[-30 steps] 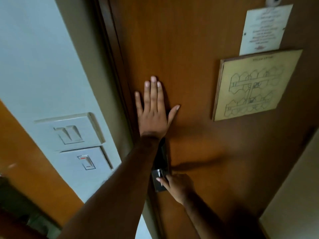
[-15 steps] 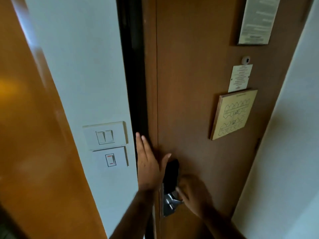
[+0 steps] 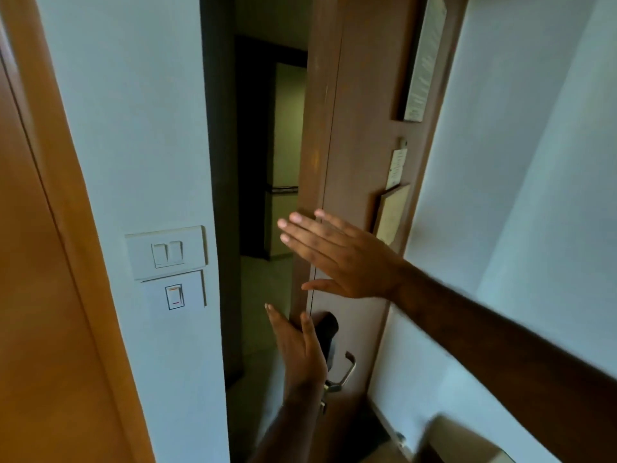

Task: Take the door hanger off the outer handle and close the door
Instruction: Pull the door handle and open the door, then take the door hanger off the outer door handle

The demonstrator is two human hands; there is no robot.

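The brown door (image 3: 360, 128) stands partly open and I see it almost edge-on, with a dim corridor (image 3: 263, 162) in the gap. My left hand (image 3: 300, 349) is open, palm against the door's edge beside the black lock body (image 3: 329, 335). My right hand (image 3: 337, 259) reaches in from the right, flat with fingers spread, just above it across the door's inner face and edge. The silver inner lever handle (image 3: 344, 372) is free. The outer handle is hidden behind the door, and no door hanger shows.
White wall with two switch plates (image 3: 165, 252) stands left of the gap, and an orange wood panel (image 3: 40, 295) further left. Framed notices (image 3: 390, 213) hang on the door's inner face. A white wall (image 3: 517, 162) closes in on the right.
The door has swung from shut to partly open. My right hand has let go of the inner handle and risen to the door's edge. My left hand has dropped beside the lock.
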